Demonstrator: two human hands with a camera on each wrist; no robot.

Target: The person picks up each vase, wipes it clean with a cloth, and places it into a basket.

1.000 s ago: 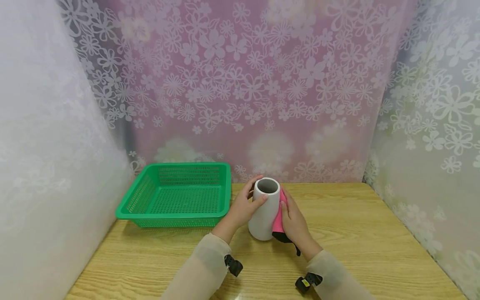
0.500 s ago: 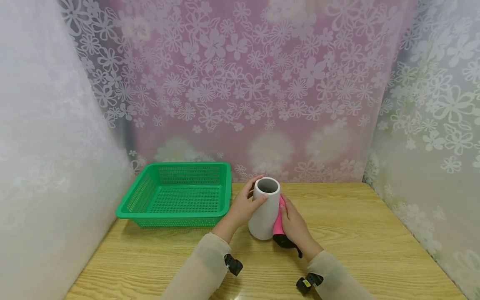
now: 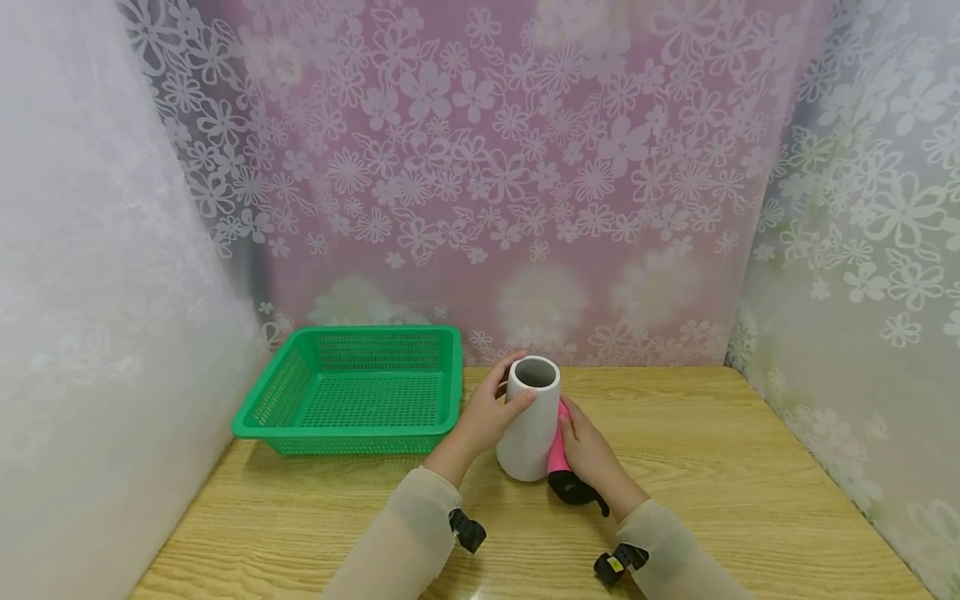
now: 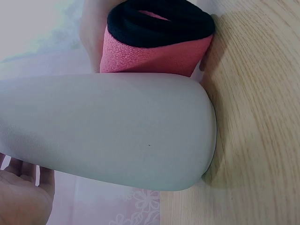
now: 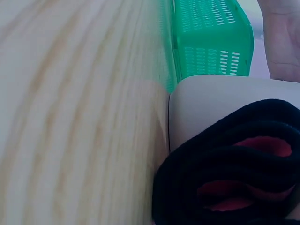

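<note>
Gripping a smooth, white, tapered cylindrical vase high up with the left hand, setting the thumb against the near side just below the rim, wrapping the fingers around the far side. Steadying it upright between both hands, mouth facing up, base down on a yellowish wood-grain table. And over on the right, clutching a folded, pink, textured cloth with black edging in the right hand, thumb in front, pressing it snugly against the vase's right wall, lower half and middle. Not making out every right fingertip behind the fabric. Seeing the black edging doubling over into loops in both wrist views, with pink peeping through the folds. Spotting a green, rectangular, perforated plastic basket to the left, near the left wrist, apart from the vase. Wearing cream sleeves, with a small black camera at each wrist. Facing a pink curtain with white printed flowers beyond the table.
</note>
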